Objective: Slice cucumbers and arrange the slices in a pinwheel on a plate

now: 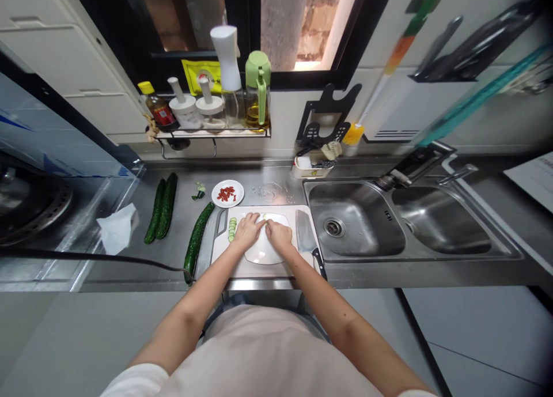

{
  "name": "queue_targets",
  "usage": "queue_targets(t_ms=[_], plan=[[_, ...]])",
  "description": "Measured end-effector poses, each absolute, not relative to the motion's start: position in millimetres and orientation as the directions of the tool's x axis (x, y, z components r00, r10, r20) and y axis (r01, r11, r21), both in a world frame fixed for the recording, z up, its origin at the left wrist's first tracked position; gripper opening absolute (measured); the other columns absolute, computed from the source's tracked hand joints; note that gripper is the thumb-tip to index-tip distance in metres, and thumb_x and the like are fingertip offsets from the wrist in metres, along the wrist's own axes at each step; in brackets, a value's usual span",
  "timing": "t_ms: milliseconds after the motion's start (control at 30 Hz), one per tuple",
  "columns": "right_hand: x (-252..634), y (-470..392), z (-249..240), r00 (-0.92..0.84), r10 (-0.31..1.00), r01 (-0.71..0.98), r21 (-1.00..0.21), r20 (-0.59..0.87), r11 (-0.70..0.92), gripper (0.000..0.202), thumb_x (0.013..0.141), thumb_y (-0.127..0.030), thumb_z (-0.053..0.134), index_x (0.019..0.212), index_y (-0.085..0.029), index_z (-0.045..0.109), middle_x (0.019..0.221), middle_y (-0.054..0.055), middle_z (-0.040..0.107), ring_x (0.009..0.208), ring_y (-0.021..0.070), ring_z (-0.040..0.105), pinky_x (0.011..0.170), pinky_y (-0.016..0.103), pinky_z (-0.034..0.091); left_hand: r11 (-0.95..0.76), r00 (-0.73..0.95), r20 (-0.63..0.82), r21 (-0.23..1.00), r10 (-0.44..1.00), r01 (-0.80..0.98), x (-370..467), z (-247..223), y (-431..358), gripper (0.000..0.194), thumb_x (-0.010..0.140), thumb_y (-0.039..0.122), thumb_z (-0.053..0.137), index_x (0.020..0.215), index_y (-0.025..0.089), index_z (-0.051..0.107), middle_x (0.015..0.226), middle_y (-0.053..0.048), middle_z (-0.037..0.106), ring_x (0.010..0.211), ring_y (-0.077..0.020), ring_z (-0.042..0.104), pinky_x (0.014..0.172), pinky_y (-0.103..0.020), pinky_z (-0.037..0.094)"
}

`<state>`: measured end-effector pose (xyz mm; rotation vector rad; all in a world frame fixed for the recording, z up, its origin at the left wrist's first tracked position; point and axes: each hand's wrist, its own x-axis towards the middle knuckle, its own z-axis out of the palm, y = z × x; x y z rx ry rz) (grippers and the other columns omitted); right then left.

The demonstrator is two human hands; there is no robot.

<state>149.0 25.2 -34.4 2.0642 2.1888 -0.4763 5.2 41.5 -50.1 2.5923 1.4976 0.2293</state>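
A white plate [263, 253] lies on the white cutting board [302, 212] at the counter's front edge. My left hand [247, 231] and my right hand [279, 235] rest side by side over the plate, fingers bent down onto it near some pale green cucumber pieces [268, 217] at its far rim. Whether the fingers pinch a piece is hidden. A row of cucumber slices [232, 229] lies on the board left of my left hand. A cleaver [306, 238] lies flat on the board, right of my right hand.
A whole cucumber [197, 238] lies left of the board and two more cucumbers [162, 208] farther left. A small dish of red chili [227, 193] sits behind the board. A double sink [358, 224] is to the right, a condiment rack [213, 133] on the wall, a crumpled tissue [116, 227] at left.
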Motion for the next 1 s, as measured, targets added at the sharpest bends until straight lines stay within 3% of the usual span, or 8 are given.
queue_targets(t_ms=[733, 1000], plan=[[151.1, 29.8, -34.6, -0.098, 0.955, 0.987, -0.152, -0.279, 0.056, 0.035, 0.099, -0.033, 0.027, 0.122, -0.022, 0.052, 0.105, 0.009, 0.069, 0.092, 0.0201, 0.065, 0.077, 0.029, 0.041, -0.485, 0.482, 0.071, 0.223, 0.873, 0.846, 5.8, -52.9, 42.2, 0.038, 0.089, 0.018, 0.046, 0.122, 0.030, 0.059, 0.125, -0.008, 0.050, 0.115, -0.0239, 0.040, 0.087, -0.036, 0.045], [152.8, 25.2, -31.8, -0.079, 0.966, 0.985, -0.166, -0.244, 0.039, 0.035, 0.098, -0.034, 0.028, 0.120, -0.023, 0.052, 0.097, 0.009, 0.070, 0.090, 0.0205, 0.065, 0.075, 0.028, 0.041, -0.411, 0.390, 0.132, 0.322, 0.911, 0.853, 4.9, -56.2, 39.4, 0.037, 0.089, 0.018, 0.045, 0.120, 0.027, 0.062, 0.125, -0.007, 0.050, 0.115, -0.0222, 0.041, 0.092, -0.034, 0.044]])
